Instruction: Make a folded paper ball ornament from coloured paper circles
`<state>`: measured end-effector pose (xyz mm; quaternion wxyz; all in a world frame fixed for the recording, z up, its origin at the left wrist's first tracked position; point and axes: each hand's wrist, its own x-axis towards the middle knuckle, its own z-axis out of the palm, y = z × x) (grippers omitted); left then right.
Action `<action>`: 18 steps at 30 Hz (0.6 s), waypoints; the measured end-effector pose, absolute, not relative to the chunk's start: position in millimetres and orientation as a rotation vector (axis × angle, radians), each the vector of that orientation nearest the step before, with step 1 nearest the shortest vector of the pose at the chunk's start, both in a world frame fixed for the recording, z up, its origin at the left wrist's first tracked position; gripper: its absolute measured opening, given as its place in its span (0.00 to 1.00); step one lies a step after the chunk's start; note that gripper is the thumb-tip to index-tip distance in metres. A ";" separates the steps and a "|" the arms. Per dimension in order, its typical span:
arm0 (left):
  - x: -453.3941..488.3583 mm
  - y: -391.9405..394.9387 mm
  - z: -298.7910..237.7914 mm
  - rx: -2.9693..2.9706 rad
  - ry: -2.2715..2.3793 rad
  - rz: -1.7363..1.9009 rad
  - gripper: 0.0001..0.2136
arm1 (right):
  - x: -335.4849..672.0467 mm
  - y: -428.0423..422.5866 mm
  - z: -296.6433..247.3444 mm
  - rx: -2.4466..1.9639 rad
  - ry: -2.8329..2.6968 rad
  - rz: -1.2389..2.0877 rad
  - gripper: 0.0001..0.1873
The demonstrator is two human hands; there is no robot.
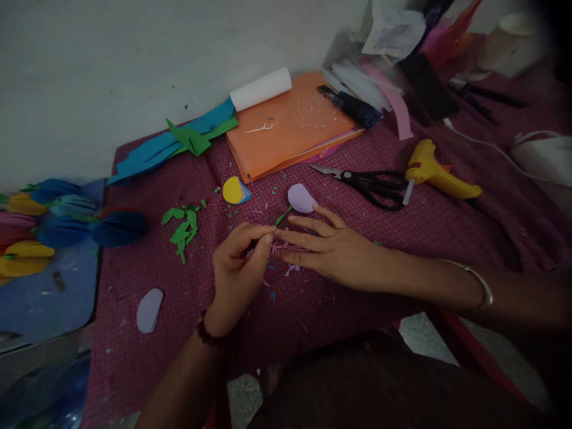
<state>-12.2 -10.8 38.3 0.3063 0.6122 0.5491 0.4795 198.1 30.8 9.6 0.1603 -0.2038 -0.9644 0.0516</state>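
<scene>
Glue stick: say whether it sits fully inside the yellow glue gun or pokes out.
Poking out: the pale glue stick shows beyond the yellow glue gun.

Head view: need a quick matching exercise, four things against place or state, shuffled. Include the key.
Things
1. right hand
2. scissors
3. white roll
4. green scraps

Place or state
A. at the far edge of the orange sheets
B. fingers spread, bangle further up the arm
C. in a loose heap, left of the yellow cutout
D. right beside the glue gun

Pairs: 1-B, 2-D, 3-A, 4-C
</scene>
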 end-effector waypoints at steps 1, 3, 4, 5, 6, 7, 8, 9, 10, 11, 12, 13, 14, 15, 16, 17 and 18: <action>-11.1 -10.3 38.3 1.701 1.451 1.274 0.05 | 198.0 30.5 8.7 -0.571 -2.742 0.150 0.21; -10.0 -9.5 37.9 1.781 1.440 1.273 0.03 | 197.8 29.9 8.7 -0.552 -2.722 0.156 0.21; -9.9 -9.3 37.6 1.785 1.444 1.264 0.03 | 197.7 29.5 9.4 -0.549 -2.722 0.156 0.21; -10.2 -9.3 37.2 1.781 1.456 1.257 0.05 | 197.5 29.1 10.3 -0.544 -2.723 0.152 0.21; -10.6 -9.3 36.8 1.781 1.471 1.260 0.07 | 197.2 28.7 11.2 -0.541 -2.730 0.146 0.20; -11.2 -9.4 36.5 1.790 1.492 1.266 0.09 | 197.0 28.3 12.0 -0.536 -2.737 0.140 0.20; -11.6 -9.5 36.2 1.817 1.514 1.275 0.10 | 196.7 28.0 12.6 -0.532 -2.741 0.135 0.19; -12.0 -9.5 36.1 1.863 1.532 1.285 0.10 | 196.5 27.6 12.9 -0.528 -2.741 0.135 0.19; -12.2 -9.3 36.2 1.920 1.541 1.288 0.09 | 196.4 27.4 12.7 -0.527 -2.739 0.141 0.19; -12.2 -9.1 36.6 1.985 1.536 1.274 0.08 | 196.3 27.1 12.1 -0.528 -2.734 0.150 0.19; -12.1 -8.8 37.2 2.051 1.517 1.240 0.07 | 196.3 26.9 11.1 -0.526 -2.733 0.158 0.20; -11.9 -8.4 38.0 2.115 1.483 1.191 0.07 | 196.4 26.8 9.9 -0.520 -2.727 0.161 0.21; -11.7 -7.8 38.8 2.169 1.444 1.142 0.07 | 196.5 26.7 8.5 -0.515 -2.725 0.161 0.21; -11.4 -7.2 39.7 2.213 1.412 1.106 0.06 | 196.7 26.7 7.1 -0.506 -2.722 0.159 0.21; -11.1 -6.5 40.3 2.250 1.388 1.085 0.06 | 196.9 26.8 5.8 -0.499 -2.721 0.154 0.20; -10.8 -5.9 40.9 2.281 1.373 1.080 0.05 | 197.0 26.8 4.8 -0.493 -2.723 0.150 0.20; -10.5 -5.3 41.2 2.305 1.367 1.085 0.04 | 197.1 26.9 4.1 -0.493 -2.725 0.150 0.19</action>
